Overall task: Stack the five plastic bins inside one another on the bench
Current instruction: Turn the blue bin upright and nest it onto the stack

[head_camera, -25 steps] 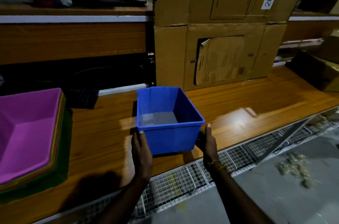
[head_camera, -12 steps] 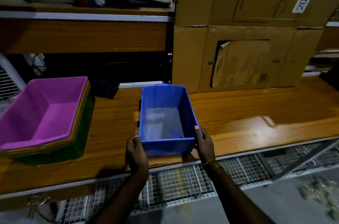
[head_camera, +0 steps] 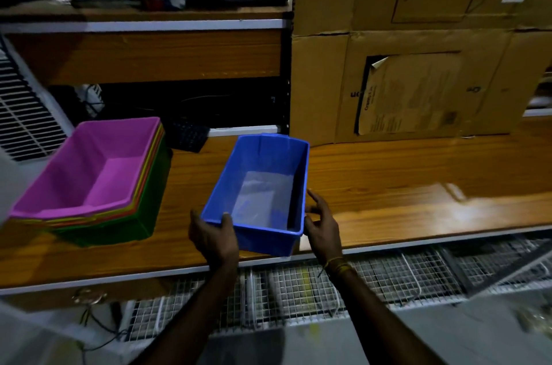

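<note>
A blue plastic bin (head_camera: 263, 185) is tilted above the wooden bench (head_camera: 403, 185), its near end lifted. My left hand (head_camera: 213, 237) grips its near left corner, thumb over the rim. My right hand (head_camera: 321, 225) holds the near right corner, fingers partly spread along the side. To the left on the bench stands a nested stack of bins (head_camera: 89, 179): a pink one on top, thin orange and yellow rims under it, a dark green one at the bottom.
Large cardboard boxes (head_camera: 418, 65) stand at the back of the bench on the right. A dark keyboard-like object (head_camera: 186, 136) lies behind the stack. A wooden shelf (head_camera: 143, 50) hangs above. Wire mesh (head_camera: 328, 284) runs below the bench's front edge.
The blue bin has been lifted off the bench, tilted and moved left, closer to the nested stack. My view has turned left, bringing more of the stack into sight.
</note>
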`<state>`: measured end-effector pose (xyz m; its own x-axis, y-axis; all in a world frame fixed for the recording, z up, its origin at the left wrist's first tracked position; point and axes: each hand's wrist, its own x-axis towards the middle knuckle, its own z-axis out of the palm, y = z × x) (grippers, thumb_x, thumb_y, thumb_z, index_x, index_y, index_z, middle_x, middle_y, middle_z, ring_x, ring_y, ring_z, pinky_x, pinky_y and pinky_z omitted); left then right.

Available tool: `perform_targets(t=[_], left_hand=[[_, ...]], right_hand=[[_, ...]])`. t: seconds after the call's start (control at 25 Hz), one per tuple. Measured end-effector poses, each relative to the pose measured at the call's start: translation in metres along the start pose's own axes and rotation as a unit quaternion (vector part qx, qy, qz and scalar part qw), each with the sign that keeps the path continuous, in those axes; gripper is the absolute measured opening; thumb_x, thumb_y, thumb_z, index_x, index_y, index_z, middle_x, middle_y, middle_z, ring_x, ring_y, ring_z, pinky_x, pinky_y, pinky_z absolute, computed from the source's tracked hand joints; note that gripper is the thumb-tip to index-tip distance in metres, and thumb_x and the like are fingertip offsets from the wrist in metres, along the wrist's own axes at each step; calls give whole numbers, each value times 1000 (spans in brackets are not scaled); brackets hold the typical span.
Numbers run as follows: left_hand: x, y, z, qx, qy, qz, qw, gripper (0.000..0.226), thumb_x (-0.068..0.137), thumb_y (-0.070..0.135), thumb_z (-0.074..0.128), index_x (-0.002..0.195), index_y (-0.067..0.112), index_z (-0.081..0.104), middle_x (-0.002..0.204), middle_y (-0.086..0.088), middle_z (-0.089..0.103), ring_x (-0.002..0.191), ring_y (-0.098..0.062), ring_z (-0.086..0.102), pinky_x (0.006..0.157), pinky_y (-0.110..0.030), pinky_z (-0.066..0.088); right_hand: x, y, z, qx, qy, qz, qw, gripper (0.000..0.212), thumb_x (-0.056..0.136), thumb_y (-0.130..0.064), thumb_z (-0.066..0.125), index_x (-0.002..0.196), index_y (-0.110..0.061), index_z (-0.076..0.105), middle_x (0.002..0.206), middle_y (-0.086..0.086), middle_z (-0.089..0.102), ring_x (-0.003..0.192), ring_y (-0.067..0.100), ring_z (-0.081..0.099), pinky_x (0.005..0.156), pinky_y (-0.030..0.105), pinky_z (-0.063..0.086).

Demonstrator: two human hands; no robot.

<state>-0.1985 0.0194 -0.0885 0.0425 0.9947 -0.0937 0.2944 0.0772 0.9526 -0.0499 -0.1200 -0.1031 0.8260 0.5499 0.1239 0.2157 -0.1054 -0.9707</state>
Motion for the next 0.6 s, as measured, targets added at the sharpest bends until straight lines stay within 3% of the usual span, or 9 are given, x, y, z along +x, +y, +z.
perform_targets(t=[0.08,0.16,0.24,0.32,0.48,0.6], left_hand=[[-16,4,0,131,-19,193,972,57,84,29,65,137,19,48,150,-19,33,140,-36,29,109,-47,34],[-30,6,1,200,-68,327,921,39,79,39,56,117,27,62,138,-12,46,135,-35,37,105,-48,39],[-36,8,2,229,-112,368,894,30,78,43,53,104,32,64,116,-2,57,116,-28,53,96,-43,44],[-33,5,0,245,-139,394,875,25,80,46,53,99,34,64,102,4,60,99,-22,58,88,-38,44],[-16,-2,-9,277,-161,456,830,27,81,42,51,100,32,67,97,4,59,86,-22,58,76,-36,48],[-5,-2,-16,294,-145,469,820,27,81,40,52,99,31,69,97,5,58,86,-21,56,76,-37,48]], right_hand=[[1,-5,8,-34,-30,-40,998,46,90,-7,59,126,-37,57,122,4,57,103,-3,60,84,27,57],[3,-8,18,-75,-46,-65,994,44,89,-4,60,118,-36,61,127,6,50,105,-5,57,91,32,54],[6,-6,28,-126,-53,-84,987,39,87,-8,66,117,-33,64,139,5,42,118,3,50,97,37,51],[11,-6,36,-165,-64,-93,980,35,86,-10,69,115,-29,67,152,2,30,127,5,40,96,33,50],[23,-12,39,-264,-64,-140,952,32,85,-16,70,113,-31,65,158,-3,26,135,14,40,90,36,52],[32,-19,42,-334,-89,-164,924,28,87,-21,67,112,-33,63,158,-3,27,135,21,40,82,37,54]])
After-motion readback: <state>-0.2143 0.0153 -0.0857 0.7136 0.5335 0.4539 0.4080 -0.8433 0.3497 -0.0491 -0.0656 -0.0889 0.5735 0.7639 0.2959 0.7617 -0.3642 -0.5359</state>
